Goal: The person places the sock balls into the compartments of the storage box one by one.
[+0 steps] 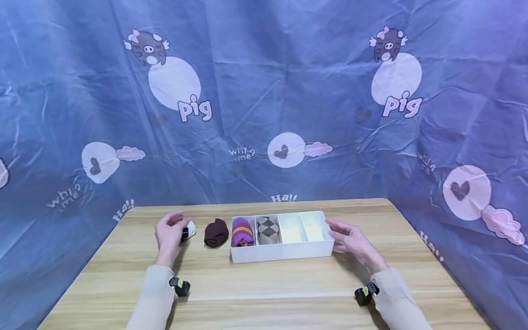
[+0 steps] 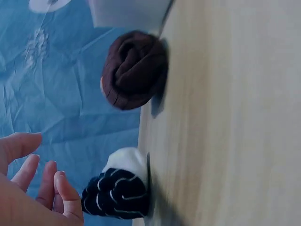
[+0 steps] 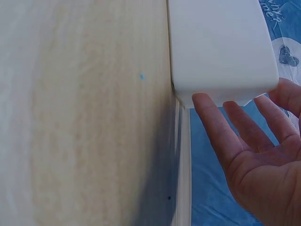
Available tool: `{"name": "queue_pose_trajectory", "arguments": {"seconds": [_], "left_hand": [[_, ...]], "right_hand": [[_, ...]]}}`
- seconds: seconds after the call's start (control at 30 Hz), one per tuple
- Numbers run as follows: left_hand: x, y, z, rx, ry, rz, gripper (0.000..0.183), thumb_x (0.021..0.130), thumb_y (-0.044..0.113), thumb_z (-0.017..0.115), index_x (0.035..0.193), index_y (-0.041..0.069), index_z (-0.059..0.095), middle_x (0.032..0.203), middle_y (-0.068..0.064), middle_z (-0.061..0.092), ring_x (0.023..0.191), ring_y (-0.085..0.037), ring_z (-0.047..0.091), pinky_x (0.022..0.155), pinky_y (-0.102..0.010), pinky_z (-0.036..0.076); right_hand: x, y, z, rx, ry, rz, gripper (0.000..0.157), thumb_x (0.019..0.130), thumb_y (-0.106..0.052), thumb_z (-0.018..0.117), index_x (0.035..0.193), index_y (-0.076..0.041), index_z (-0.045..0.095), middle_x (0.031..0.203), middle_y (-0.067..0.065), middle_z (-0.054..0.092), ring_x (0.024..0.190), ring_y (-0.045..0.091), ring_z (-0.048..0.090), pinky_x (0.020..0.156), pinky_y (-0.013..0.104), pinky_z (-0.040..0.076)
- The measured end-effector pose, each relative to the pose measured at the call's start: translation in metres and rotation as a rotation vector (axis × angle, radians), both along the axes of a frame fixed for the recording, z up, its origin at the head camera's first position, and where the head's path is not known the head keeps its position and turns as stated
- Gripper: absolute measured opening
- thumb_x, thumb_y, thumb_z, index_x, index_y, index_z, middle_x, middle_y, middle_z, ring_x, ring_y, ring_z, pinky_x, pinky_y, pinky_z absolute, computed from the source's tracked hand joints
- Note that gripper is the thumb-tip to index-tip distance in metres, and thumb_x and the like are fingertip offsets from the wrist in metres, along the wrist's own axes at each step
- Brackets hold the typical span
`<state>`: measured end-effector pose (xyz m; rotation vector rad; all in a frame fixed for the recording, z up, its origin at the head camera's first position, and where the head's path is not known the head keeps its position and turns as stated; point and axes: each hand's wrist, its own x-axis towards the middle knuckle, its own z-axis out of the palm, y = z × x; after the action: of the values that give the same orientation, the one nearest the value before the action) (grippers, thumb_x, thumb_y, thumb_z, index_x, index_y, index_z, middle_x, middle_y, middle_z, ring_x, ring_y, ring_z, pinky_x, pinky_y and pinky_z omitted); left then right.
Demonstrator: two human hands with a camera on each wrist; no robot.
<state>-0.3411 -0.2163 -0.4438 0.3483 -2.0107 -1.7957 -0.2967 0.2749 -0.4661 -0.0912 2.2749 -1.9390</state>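
Observation:
My left hand [image 1: 169, 233] hovers by a rolled black-and-white sock [image 2: 117, 186], its fingers loosely bent with nothing between them. In the head view the hand partly hides that sock. Beside it lies a rolled dark brown sock [image 1: 215, 233]. A white divided box [image 1: 281, 251] stands to the right of the brown sock. Its leftmost compartment holds a purple and orange striped sock [image 1: 242, 233], and the one beside it a grey argyle sock [image 1: 268, 230]. My right hand [image 1: 354, 241] rests its spread fingertips against the box's right end, as the right wrist view also shows.
The wooden table [image 1: 274, 312] carries all of this. A blue printed cloth [image 1: 249, 84] hangs behind it and along both sides. Each wrist wears a small black camera, one on the left [image 1: 180, 287] and one on the right [image 1: 365, 294].

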Motion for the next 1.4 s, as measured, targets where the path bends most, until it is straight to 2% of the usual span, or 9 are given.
{"name": "queue_pose_trajectory", "arguments": {"seconds": [0.2,0.33,0.47,0.77,0.9,1.0,1.17,1.3,1.4], "left_hand": [[-0.008,-0.013,-0.001,0.029,-0.020,0.030,0.040,0.083,0.004,0.074,0.122,0.002,0.066,0.092,0.012,0.063,0.092,-0.005,0.056,0.082,-0.013,0.044],[-0.014,-0.019,-0.003,0.032,-0.053,0.038,0.045,0.081,0.004,0.075,0.125,0.002,0.064,0.112,-0.004,0.065,0.113,-0.018,0.053,0.097,-0.022,0.041],[-0.019,-0.023,-0.005,0.063,-0.068,0.006,0.050,0.080,0.000,0.073,0.128,-0.003,0.060,0.131,-0.021,0.056,0.125,-0.027,0.046,0.109,-0.034,0.036],[-0.025,-0.027,-0.015,0.132,-0.141,-0.095,0.056,0.085,-0.005,0.067,0.139,-0.003,0.050,0.146,-0.022,0.047,0.135,-0.028,0.041,0.114,-0.034,0.035],[-0.023,-0.030,-0.018,0.088,-0.199,-0.160,0.057,0.088,-0.001,0.065,0.142,-0.003,0.046,0.148,-0.023,0.045,0.126,-0.026,0.049,0.098,-0.021,0.047],[-0.023,-0.032,-0.021,0.055,-0.218,-0.189,0.054,0.088,-0.001,0.065,0.139,-0.004,0.048,0.142,-0.025,0.049,0.107,-0.019,0.058,0.077,-0.013,0.050],[-0.021,-0.034,-0.026,0.084,-0.233,-0.180,0.039,0.083,-0.004,0.069,0.121,-0.005,0.057,0.110,-0.016,0.058,0.077,-0.009,0.058,0.062,-0.026,0.056],[-0.019,-0.034,-0.027,0.141,-0.236,-0.181,0.025,0.081,-0.007,0.068,0.103,0.000,0.059,0.098,-0.006,0.052,0.072,-0.011,0.058,0.059,-0.032,0.059],[-0.019,-0.035,-0.026,0.131,-0.224,-0.174,0.023,0.081,-0.007,0.068,0.098,0.002,0.056,0.096,-0.004,0.054,0.072,-0.009,0.058,0.061,-0.028,0.058]], "right_hand": [[-0.002,0.002,-0.001,-0.006,0.006,-0.003,0.057,0.099,-0.015,0.056,0.150,-0.004,0.035,0.153,0.026,0.034,0.118,0.026,0.060,0.096,0.042,0.053],[-0.002,0.001,-0.002,-0.005,0.009,-0.005,0.056,0.099,-0.014,0.056,0.150,-0.004,0.036,0.153,0.026,0.034,0.117,0.026,0.060,0.095,0.042,0.054],[-0.002,0.001,-0.003,-0.007,-0.006,-0.009,0.056,0.098,-0.014,0.057,0.150,-0.005,0.037,0.153,0.027,0.035,0.116,0.025,0.061,0.095,0.041,0.053],[-0.002,0.003,-0.001,-0.010,0.005,-0.004,0.057,0.099,-0.014,0.056,0.150,-0.005,0.035,0.153,0.027,0.033,0.118,0.025,0.060,0.096,0.041,0.053],[-0.003,0.003,-0.002,-0.016,-0.001,0.004,0.057,0.099,-0.014,0.056,0.150,-0.005,0.035,0.153,0.027,0.033,0.118,0.024,0.060,0.097,0.042,0.053],[-0.003,0.002,-0.003,-0.018,0.004,0.003,0.056,0.099,-0.014,0.057,0.150,-0.004,0.035,0.153,0.027,0.034,0.119,0.026,0.059,0.097,0.042,0.052],[-0.001,0.002,-0.004,-0.007,0.012,0.013,0.057,0.099,-0.016,0.057,0.150,-0.004,0.035,0.153,0.028,0.033,0.121,0.029,0.058,0.097,0.043,0.052],[-0.001,0.002,-0.004,-0.003,-0.001,0.014,0.057,0.099,-0.015,0.056,0.150,-0.005,0.035,0.153,0.028,0.033,0.121,0.029,0.058,0.097,0.042,0.052],[-0.003,0.002,-0.002,-0.006,0.001,0.019,0.057,0.099,-0.016,0.056,0.151,-0.005,0.034,0.154,0.027,0.032,0.122,0.030,0.058,0.098,0.043,0.052]]}}
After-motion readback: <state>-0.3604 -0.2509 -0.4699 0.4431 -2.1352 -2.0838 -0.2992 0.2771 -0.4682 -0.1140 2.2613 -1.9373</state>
